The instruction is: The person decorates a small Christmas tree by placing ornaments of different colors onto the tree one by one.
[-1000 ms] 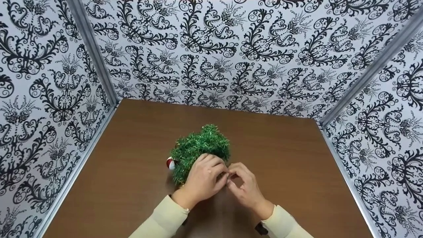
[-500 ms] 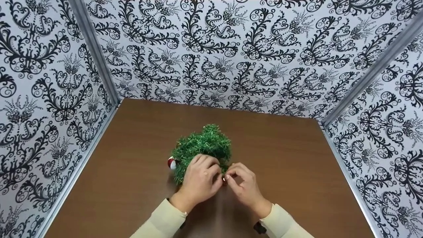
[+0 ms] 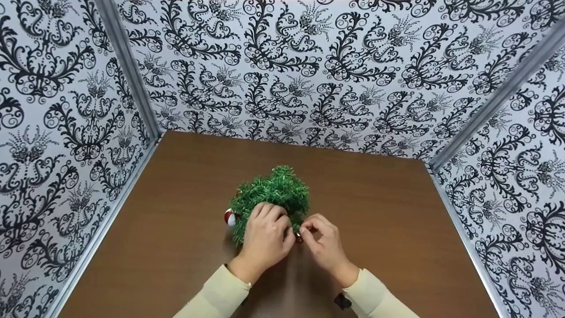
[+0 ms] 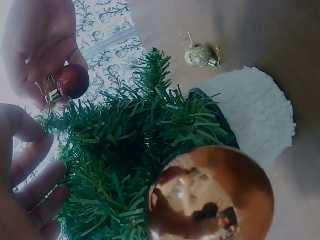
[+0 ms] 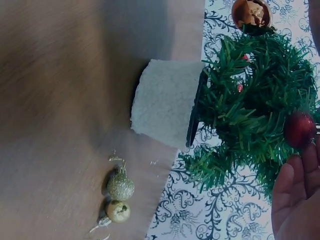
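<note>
A small green artificial Christmas tree (image 3: 269,190) stands in a white, fluffy-covered pot (image 5: 167,102). My left hand (image 3: 267,236) reaches over its near side, thumb and fingers pinching a branch tip (image 4: 52,125). At that same tip, my right hand (image 3: 326,245) has thumb and forefinger together at the gold loop of a dark red glittery bauble (image 4: 73,81). The bauble hangs just below the right fingertips, largely covered by them in the head view. A shiny copper bauble (image 4: 212,195) hangs on another side of the tree.
Two small gold baubles (image 5: 120,187) lie on the brown table (image 3: 375,198) beside the pot. A red-and-white ornament (image 3: 230,217) sits on the tree's left side. Patterned black-and-white panels (image 3: 282,66) enclose the table at the back and both sides.
The red bauble has come into sight below the right fingertips. The left hand has shifted slightly left, opening a small gap between the hands. The tree stays nearly in place.
</note>
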Demonstrator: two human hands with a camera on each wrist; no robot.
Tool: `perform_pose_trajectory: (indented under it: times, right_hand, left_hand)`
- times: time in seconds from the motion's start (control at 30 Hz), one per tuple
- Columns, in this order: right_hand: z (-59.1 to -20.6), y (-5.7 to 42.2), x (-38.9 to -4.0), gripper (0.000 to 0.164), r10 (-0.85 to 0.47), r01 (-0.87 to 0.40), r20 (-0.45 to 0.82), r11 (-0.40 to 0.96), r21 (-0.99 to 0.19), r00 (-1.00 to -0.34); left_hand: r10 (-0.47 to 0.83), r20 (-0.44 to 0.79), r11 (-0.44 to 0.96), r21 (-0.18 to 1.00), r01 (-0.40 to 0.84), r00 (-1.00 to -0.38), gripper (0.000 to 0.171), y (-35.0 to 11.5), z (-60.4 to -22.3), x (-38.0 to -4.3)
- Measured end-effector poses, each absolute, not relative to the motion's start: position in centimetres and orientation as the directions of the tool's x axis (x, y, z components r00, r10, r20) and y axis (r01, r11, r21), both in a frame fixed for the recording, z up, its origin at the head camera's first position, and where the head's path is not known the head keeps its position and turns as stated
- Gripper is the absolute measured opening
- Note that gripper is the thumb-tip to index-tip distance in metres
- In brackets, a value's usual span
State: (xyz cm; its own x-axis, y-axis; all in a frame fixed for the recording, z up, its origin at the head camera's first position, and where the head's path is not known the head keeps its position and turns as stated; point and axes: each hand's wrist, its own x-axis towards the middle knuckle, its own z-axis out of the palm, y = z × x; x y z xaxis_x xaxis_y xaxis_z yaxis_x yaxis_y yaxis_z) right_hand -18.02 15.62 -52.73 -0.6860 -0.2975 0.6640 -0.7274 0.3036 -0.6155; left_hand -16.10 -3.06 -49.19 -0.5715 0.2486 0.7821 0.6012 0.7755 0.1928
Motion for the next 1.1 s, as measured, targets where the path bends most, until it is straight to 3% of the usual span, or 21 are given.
perform_pose_trajectory:
  times: [0.43, 0.6, 0.73, 1.1]
  right_hand:
    - [-49.4, 14.5, -16.0, 0.016, -0.299, -0.596, 0.518, 0.328, -0.733, -0.802]
    - [-50.8, 15.0, -16.7, 0.017, -0.325, -0.599, 0.506, 0.355, -0.718, -0.799]
    - [-52.8, 15.8, -17.6, 0.021, -0.358, -0.623, 0.513, 0.363, -0.693, -0.78]
    - [-53.1, 16.3, -18.1, 0.02, -0.435, -0.656, 0.497, 0.4, -0.64, -0.751]
  left_hand:
    - [0.287, 0.721, 0.851, 0.111, 0.514, -0.631, 0.011, -3.3, -49.5, -15.9]
    - [0.338, 0.692, 0.844, 0.078, 0.531, -0.639, 0.012, -3.6, -49.5, -15.9]
    - [0.392, 0.688, 0.797, 0.077, 0.599, -0.61, 0.013, -3.9, -49.3, -16.0]
    - [0.456, 0.655, 0.776, 0.04, 0.63, -0.603, 0.011, -4.2, -49.4, -16.4]
